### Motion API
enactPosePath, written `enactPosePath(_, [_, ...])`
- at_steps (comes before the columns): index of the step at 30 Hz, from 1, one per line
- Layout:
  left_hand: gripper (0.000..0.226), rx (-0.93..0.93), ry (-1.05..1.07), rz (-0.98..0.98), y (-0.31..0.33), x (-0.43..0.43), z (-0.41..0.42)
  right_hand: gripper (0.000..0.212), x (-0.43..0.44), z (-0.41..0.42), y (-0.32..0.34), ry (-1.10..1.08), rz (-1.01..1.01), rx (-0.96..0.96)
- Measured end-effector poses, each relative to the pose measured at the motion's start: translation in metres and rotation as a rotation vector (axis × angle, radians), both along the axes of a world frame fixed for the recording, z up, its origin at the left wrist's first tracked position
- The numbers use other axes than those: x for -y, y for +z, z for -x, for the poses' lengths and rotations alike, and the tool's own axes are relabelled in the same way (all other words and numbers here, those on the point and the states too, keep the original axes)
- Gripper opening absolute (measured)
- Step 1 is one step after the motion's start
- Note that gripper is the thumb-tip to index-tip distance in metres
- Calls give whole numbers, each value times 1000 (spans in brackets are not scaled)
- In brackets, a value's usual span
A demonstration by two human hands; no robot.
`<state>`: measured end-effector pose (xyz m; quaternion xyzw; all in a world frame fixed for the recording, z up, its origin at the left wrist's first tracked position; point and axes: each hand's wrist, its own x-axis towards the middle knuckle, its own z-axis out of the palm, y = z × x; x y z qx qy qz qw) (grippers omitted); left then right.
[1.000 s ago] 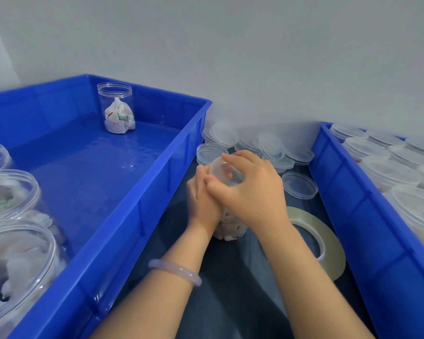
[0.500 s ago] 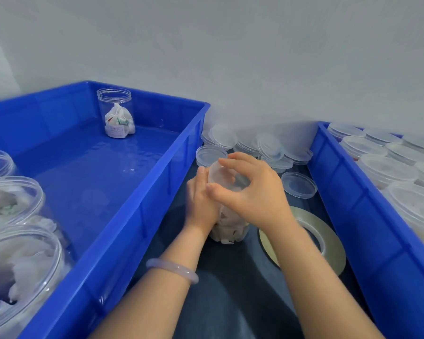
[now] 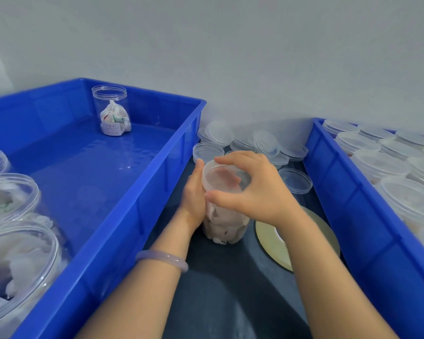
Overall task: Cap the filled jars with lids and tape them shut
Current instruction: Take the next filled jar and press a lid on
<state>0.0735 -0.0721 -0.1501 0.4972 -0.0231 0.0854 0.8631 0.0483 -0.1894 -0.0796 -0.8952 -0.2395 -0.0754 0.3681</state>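
Upright, mouth up, the jar stands in the left hand's grip; right hand grasps its lid.

Gripped the filled jar upright on the dark counter with the left hand, between two blue bins. Pinched the clear lid atop it with the right hand, thumb and fingers curled over the rim. Had a tape roll lying flat just beside the jar, loose lids beyond.

Tape roll half behind right forearm.
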Motion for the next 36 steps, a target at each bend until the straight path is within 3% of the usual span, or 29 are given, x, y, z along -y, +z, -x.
enactPosePath(3, [61,34,-63,34,-1,0,1,60,13,0,9,115,-4,-55])
enactPosePath(8, [64,32,29,36,0,4,1,61,10,0,18,219,66,-44])
enactPosePath(11, [66,14,161,-82,-6,5,0,63,1,3,15,-35,150,16])
enactPosePath(13, [68,-19,228,-116,-8,7,0,74,-14,12,11,-267,315,130])
enactPosePath(15, [67,-29,240,-113,-10,7,-2,89,-16,17,12,-317,488,188])
enactPosePath(17, [64,-7,232,-98,-8,7,-1,86,0,17,24,-240,444,100])
enactPosePath(21, [61,-27,229,-104,-5,5,1,50,27,9,31,-72,236,33])
enactPosePath(24, [62,7,184,-116,-5,3,2,67,18,2,17,76,72,-90])
enactPosePath(27, [50,32,296,-207,-4,9,7,64,-6,0,1,-77,-36,-7])
enactPosePath(29, [32,-12,435,-388,-4,16,9,67,-23,5,-4,-315,151,170])
enactPosePath(31, [28,19,390,-324,-6,15,6,78,-22,7,1,-330,386,229])
enactPosePath(33, [59,27,178,-109,-6,9,2,79,-1,3,17,-169,392,76])
enactPosePath(36, [56,20,120,-111,-7,4,-7,71,26,-3,27,-3,244,-149])
